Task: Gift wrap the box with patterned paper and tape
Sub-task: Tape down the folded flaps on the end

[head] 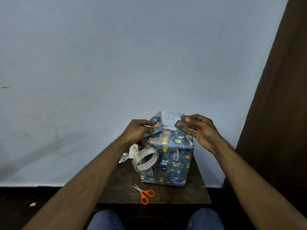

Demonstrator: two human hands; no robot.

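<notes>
The box point(167, 156), covered in blue animal-print paper point(172, 146), is standing upright on a small dark wooden table point(119, 188), with the paper flaps at its top standing open. The left hand point(139, 130) is gripping the tape roll point(145, 161) beside the box's upper left corner. The right hand point(201, 130) is pinching a clear tape strip point(182, 122) above the upper right flap. Orange-handled scissors point(144, 195) are lying on the table in front of the box. Paper scraps point(127, 155) are lying behind the roll.
</notes>
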